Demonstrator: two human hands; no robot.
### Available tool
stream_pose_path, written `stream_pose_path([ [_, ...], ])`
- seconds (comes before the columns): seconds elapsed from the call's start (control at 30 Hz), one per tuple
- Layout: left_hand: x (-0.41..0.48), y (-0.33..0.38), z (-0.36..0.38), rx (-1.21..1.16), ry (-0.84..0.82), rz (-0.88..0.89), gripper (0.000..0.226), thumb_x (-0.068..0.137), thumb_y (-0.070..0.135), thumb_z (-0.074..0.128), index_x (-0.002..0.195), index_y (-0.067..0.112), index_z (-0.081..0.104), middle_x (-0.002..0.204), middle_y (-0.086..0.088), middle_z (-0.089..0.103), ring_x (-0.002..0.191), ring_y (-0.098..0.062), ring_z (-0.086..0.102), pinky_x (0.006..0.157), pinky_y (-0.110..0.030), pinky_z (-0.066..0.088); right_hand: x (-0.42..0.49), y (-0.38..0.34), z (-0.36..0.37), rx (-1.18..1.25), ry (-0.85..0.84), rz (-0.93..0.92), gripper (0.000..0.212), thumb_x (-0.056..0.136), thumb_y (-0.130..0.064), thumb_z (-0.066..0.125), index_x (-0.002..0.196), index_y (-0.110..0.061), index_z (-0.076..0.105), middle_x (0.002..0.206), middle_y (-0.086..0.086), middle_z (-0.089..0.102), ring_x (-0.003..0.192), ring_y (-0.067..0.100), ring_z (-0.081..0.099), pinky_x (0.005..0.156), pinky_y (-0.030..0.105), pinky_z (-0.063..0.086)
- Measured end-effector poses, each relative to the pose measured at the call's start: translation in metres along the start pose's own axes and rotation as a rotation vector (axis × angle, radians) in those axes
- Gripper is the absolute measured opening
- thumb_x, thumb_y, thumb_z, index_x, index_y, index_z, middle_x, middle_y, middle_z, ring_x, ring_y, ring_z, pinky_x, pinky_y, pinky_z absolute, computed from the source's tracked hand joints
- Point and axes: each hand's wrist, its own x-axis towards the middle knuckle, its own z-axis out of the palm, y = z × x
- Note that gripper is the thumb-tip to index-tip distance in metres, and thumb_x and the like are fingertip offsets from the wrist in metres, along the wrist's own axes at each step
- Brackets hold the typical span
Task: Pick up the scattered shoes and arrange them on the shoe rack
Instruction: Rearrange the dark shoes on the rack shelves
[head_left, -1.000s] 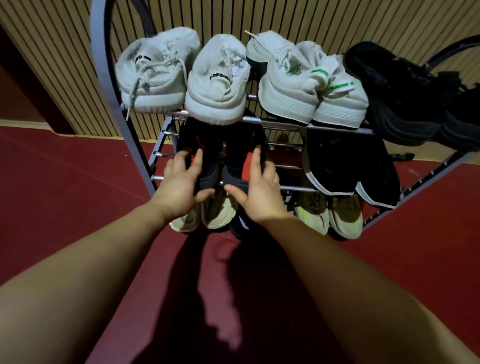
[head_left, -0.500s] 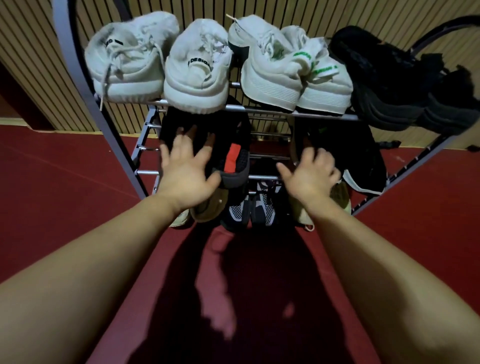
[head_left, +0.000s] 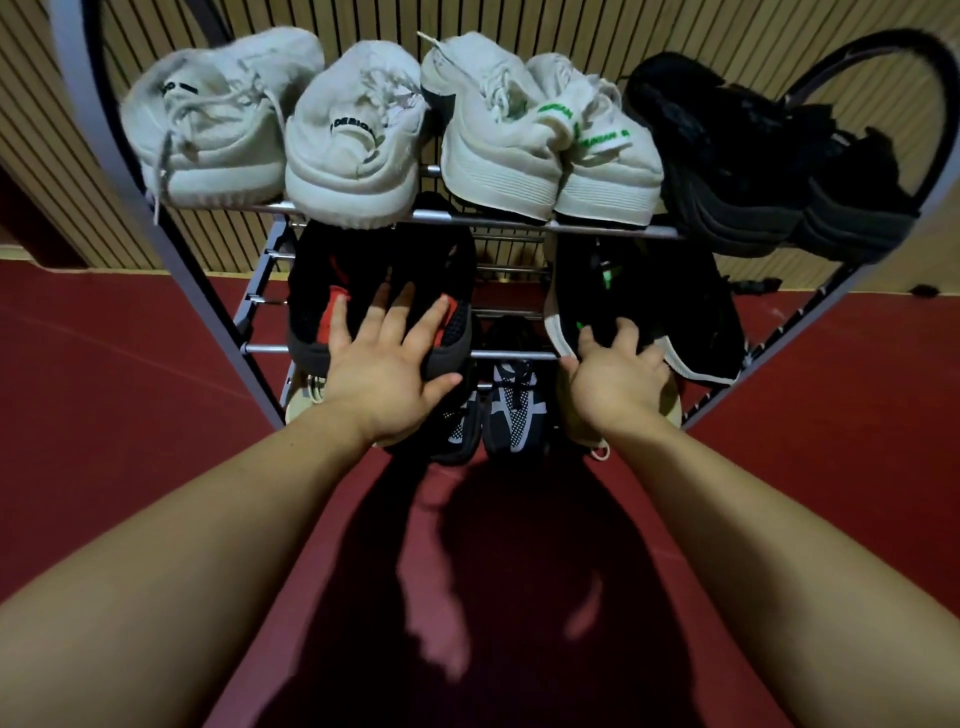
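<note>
Head view, landmark: your shoe rack (head_left: 514, 355), which has three shelves and is nearly full.
Task shoes: the black-and-red pair (head_left: 317, 291) sits at the left of the rack's middle shelf. The black pair with white soles (head_left: 675, 291) sits at that shelf's right.
Left hand (head_left: 387, 374): your fingers are spread and straight, lying flat on the black-and-red heels.
Right hand (head_left: 618, 379): your fingers are curled over the heel rim of the white-soled pair, gripping it.
Relation that matters: both pairs lie just beyond your fingertips, with heels towards you and toes to the rack's back. A straight push along that line should seat them, I judge.
Writing: "DESIGN" shows on a white shoe (head_left: 353, 150) on the rack's top shelf. The green lettering on the neighbouring white pair (head_left: 550, 150) is too blurred to read.
</note>
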Motion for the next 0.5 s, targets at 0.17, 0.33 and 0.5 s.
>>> stream_pose_path([
  [0.17, 0.0, 0.002, 0.002, -0.005, 0.021, -0.013, 0.08, 0.086, 0.068, 0.031, 0.15, 0.034, -0.004, 0.154, -0.007, 0.019, 0.142, -0.027, 0.013, 0.112, -0.053, -0.011, -0.014, 0.005, -0.011, 0.011, -0.084, 0.007, 0.06, 0.091, -0.047, 0.051, 0.144, -0.035, 0.027, 0.153, 0.01, 0.006, 0.134, 0.039, 0.021, 0.109, 0.047, 0.021],
  [0.33, -0.001, 0.002, 0.002, 0.011, 0.044, -0.009, 0.082, 0.085, 0.069, 0.032, 0.15, 0.033, -0.002, 0.154, -0.007, 0.02, 0.142, -0.027, 0.015, 0.113, -0.053, -0.009, 0.015, -0.001, -0.031, 0.207, -0.161, 0.135, 0.102, 0.075, -0.071, 0.056, 0.15, -0.027, 0.002, 0.155, 0.016, 0.004, 0.139, 0.04, 0.02, 0.113, 0.049, 0.023],
  [0.5, -0.002, 0.002, 0.0, 0.023, 0.008, 0.007, 0.085, 0.085, 0.069, 0.034, 0.15, 0.032, -0.006, 0.155, -0.006, 0.018, 0.142, -0.026, 0.012, 0.113, -0.052, -0.009, 0.034, -0.006, -0.02, 0.237, -0.223, 0.195, 0.114, 0.068, -0.077, 0.057, 0.15, -0.022, -0.001, 0.152, 0.021, 0.013, 0.14, 0.04, 0.017, 0.11, 0.049, 0.025],
])
